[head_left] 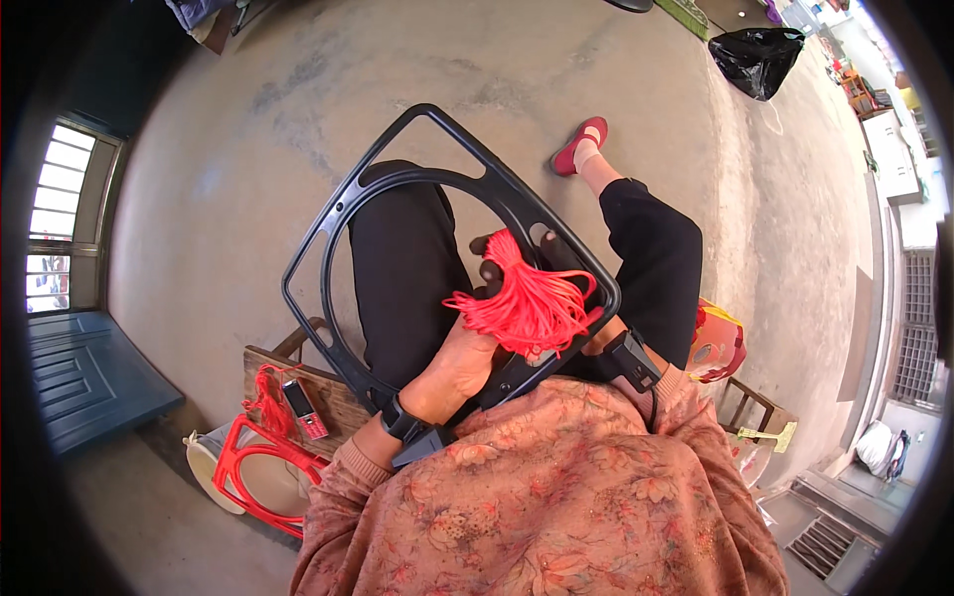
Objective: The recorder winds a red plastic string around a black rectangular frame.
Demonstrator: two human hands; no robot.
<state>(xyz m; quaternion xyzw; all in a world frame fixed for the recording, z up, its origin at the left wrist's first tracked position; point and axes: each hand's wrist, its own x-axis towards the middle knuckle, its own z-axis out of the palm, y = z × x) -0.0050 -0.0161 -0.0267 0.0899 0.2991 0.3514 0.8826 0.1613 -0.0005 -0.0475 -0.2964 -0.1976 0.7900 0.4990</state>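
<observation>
A thick bundle of thin red cord (525, 303), its strands looped and fanned out, lies in my left hand (467, 353), whose fingers are closed around its upper left side. A black plastic frame (320, 248), roughly square with rounded corners and a large round opening, rests tilted across my lap. At the frame's right side is my right hand (602, 338), closed on the bar. Cord and frame hide most of that hand, though a fingertip shows beside the cord. My left forearm crosses the frame's near edge.
On a wooden bench (343, 385) at my left lie a mobile phone (304, 409) and more red cord (266, 405). A red plastic frame (235, 475) leans near a pale round container (207, 475). A red bag (717, 343) sits at right; a black plastic bag (757, 60) lies far right.
</observation>
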